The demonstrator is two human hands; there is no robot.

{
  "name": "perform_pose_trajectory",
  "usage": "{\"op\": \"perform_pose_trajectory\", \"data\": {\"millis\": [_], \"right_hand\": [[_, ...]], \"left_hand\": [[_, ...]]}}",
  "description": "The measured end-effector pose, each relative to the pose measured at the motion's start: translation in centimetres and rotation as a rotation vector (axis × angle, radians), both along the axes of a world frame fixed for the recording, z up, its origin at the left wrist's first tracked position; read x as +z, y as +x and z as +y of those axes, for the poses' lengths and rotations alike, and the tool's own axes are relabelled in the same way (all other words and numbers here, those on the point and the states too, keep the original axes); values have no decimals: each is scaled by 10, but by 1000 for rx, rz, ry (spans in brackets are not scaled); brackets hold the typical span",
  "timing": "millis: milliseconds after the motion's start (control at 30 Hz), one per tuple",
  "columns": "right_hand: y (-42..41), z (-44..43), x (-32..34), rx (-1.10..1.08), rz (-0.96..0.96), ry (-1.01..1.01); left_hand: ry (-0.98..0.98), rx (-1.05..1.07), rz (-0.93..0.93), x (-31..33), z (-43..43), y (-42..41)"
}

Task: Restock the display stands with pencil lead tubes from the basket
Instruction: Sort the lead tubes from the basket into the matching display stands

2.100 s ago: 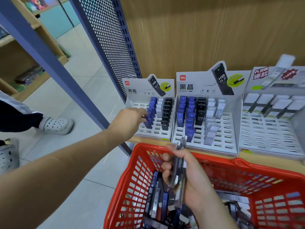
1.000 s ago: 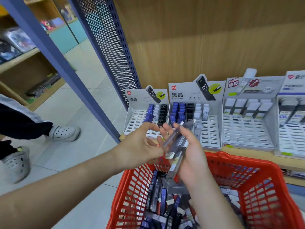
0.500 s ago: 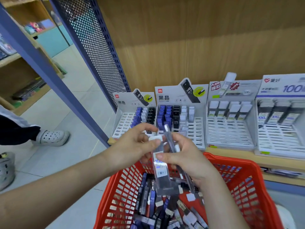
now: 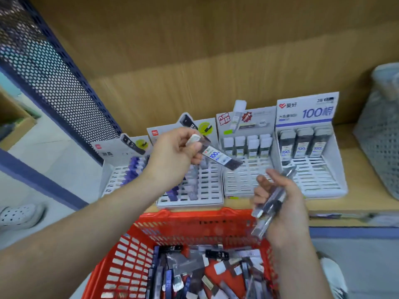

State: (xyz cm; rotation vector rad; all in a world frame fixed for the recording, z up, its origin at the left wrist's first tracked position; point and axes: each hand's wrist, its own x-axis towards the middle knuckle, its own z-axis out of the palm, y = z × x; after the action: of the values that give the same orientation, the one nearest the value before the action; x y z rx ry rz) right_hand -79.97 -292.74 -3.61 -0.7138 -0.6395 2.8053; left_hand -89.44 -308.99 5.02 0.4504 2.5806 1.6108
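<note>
- Wooden shelf (image 4: 362, 190) carries four white display stands in a row near its front edge.
- Red basket (image 4: 194, 221) sits below that edge, with loose lead tubes in its bottom.
- "100" stand (image 4: 311, 169) is rightmost, with dark tubes in its back row only.
- Right hand (image 4: 285, 212) has its fingers curled round a bundle of tubes (image 4: 272, 203).
- Left hand (image 4: 172, 156) pinches one tube (image 4: 218, 156) by its white cap, above the middle stands.
- Tube has a dark body and a blue "100" label. Its long axis slants down-right, free end toward the "100" stand, likely its slot.
</note>
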Motion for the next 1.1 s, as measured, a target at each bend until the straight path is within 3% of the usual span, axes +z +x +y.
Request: {"op": "perform_pose_trajectory", "data": {"millis": [200, 433, 600, 767, 933, 1100], "right_hand": [[10, 19, -22, -148, 44, -281], [6, 26, -18, -161, 34, -231], [8, 30, -19, -195, -3, -241], [10, 41, -20, -309, -31, -330], [21, 49, -24, -252, -74, -253], [20, 53, -20, -218, -82, -212]], "left_hand": [[-340, -52, 239, -42, 59, -50], [-536, -92, 408, -64, 88, -67], [-476, -3, 447, -54, 90, -69], [-368, -79, 457, -36, 108, -56], [-572, -51, 559, -44, 112, -65], [-602, -144, 557, -67, 108, -71]]}}
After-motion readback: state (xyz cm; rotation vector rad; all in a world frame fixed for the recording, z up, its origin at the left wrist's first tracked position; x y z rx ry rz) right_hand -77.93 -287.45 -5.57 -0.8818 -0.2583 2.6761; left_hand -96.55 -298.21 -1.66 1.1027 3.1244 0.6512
